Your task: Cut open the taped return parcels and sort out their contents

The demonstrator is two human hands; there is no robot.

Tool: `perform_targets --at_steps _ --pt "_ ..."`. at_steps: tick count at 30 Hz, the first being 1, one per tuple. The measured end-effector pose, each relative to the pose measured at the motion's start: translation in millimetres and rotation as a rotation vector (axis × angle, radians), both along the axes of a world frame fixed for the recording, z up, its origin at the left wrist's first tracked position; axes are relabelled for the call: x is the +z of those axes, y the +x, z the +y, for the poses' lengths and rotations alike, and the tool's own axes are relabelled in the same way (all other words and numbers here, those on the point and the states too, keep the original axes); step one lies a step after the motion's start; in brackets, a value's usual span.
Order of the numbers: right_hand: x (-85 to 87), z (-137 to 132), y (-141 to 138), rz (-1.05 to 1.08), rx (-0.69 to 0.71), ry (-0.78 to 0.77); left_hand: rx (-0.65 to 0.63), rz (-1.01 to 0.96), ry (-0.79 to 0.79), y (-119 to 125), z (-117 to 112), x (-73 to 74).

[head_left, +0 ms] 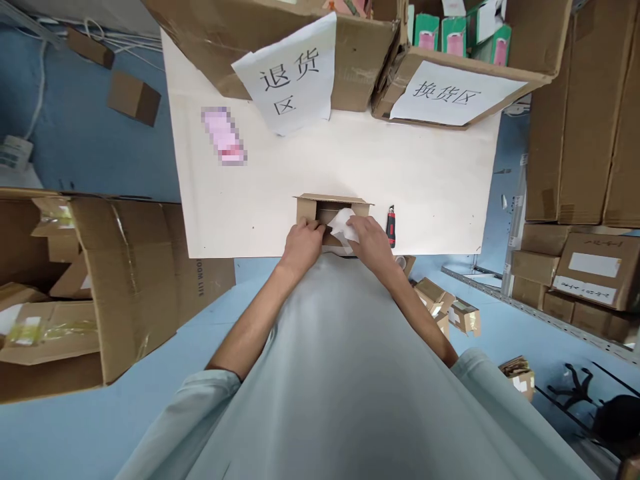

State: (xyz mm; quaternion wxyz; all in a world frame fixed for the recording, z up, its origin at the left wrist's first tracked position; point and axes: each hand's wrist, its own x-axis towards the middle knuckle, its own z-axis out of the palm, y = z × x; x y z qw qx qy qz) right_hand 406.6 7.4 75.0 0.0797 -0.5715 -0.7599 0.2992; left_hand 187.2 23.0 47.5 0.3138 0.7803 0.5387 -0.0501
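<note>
A small cardboard box (307,209) stands with its flaps up at the front edge of the white table, close against my body. My left hand (303,245) grips the box's left side near the front, fingers bent over the cardboard. Crumpled white paper (343,227) sticks out of the box's opening, and my right hand (373,241) pinches it at the right. Whatever lies deeper inside the box is hidden. Just right of my right hand lies a red and black box cutter (391,227) on the table.
Two large cartons with paper signs, one left (360,73) and one right (537,60), line the table's (425,167) back. A blurred pink item (223,135) lies at left. An open carton (135,280) stands left on the floor; stacked boxes (595,267) fill the right.
</note>
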Motion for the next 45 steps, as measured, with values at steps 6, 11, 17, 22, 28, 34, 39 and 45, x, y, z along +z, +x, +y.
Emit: perform_targets --at_steps 6,11,17,22,28,34,39,45 --pt "-12.4 3.7 0.5 0.004 -0.059 0.048 0.020 0.016 0.074 -32.2 -2.7 10.5" --pt "-23.0 8.6 -2.9 0.064 -0.113 0.067 0.263 -0.032 0.118 -45.4 2.3 4.2" --pt "-19.9 12.2 -12.1 0.075 -0.131 0.063 0.469 0.042 -0.044 -28.5 22.3 -13.0" --pt "-7.8 10.6 -23.1 0.032 -0.167 0.047 0.556 -0.202 -0.149 -55.9 23.1 -19.8" --pt "-9.9 15.5 -60.2 -0.086 -0.141 0.073 0.660 -0.592 -0.300 -84.1 21.8 -30.1" --pt "-26.9 37.1 -90.0 -0.151 -0.114 -0.035 0.662 -0.649 -0.289 -82.3 22.7 -33.2" --pt "-24.2 33.2 -94.3 -0.052 -0.124 -0.145 0.681 -0.662 -0.297 -84.9 25.5 -34.5" --pt "-30.9 18.9 -83.4 0.046 -0.038 -0.183 0.694 -0.679 -0.290 -86.7 25.7 -37.6"
